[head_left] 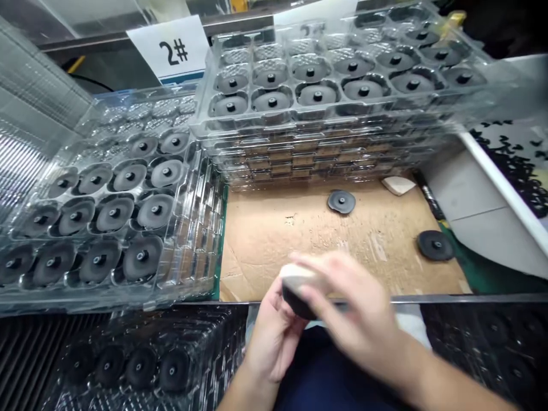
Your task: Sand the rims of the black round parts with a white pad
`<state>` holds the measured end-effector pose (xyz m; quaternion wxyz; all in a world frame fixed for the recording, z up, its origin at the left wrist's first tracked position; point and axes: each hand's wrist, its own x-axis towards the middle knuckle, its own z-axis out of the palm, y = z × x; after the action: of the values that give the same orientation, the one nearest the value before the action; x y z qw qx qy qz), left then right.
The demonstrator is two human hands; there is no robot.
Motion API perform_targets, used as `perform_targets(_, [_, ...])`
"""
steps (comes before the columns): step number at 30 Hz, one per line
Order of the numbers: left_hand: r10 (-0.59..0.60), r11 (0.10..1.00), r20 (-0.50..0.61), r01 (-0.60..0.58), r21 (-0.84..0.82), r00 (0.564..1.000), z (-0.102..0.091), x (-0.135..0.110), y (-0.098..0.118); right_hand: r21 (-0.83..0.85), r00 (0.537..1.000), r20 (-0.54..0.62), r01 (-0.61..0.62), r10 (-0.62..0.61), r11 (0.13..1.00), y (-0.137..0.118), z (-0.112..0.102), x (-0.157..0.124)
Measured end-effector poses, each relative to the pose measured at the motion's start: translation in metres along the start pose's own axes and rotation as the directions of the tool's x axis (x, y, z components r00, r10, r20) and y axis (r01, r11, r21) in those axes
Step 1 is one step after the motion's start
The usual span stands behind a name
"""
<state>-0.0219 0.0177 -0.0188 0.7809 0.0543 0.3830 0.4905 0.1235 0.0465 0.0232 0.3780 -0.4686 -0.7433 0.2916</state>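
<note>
Low in the middle of the head view, my left hand grips a dark rounded disc by its edge, above the front edge of the cardboard. My right hand, smeared by motion, is closed on a white pad and holds it against the disc's upper side. Its fingers partly cover both pieces. Beyond my hands, a grey disc with a central stem lies on the cardboard. Another, darker disc rests near the right edge.
Stacked clear trays of grey discs stand behind the cardboard, and more trays are on the left. A white wedge lies at the back right. Small black parts fill a white box on the right.
</note>
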Motion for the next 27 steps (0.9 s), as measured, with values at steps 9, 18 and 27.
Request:
perform_targets(9, [-0.061,0.997,0.026,0.059,0.050,0.998,0.041,0.000,-0.008,-0.066,0.990,-0.045,0.132,-0.135,0.989,-0.013,-0.016,-0.002])
perform_targets(18, [-0.125,0.992,0.126,0.126,-0.005,0.984,0.045,0.001,-0.033,0.102,0.994,0.014,0.105,-0.107,0.989,-0.007,-0.046,-0.031])
perform_targets(27, [-0.147,0.988,0.094,0.141,0.064,0.985,0.043,0.007,-0.043,0.915,0.754,-0.067,-0.215,0.654,0.341,0.024,-0.037,-0.043])
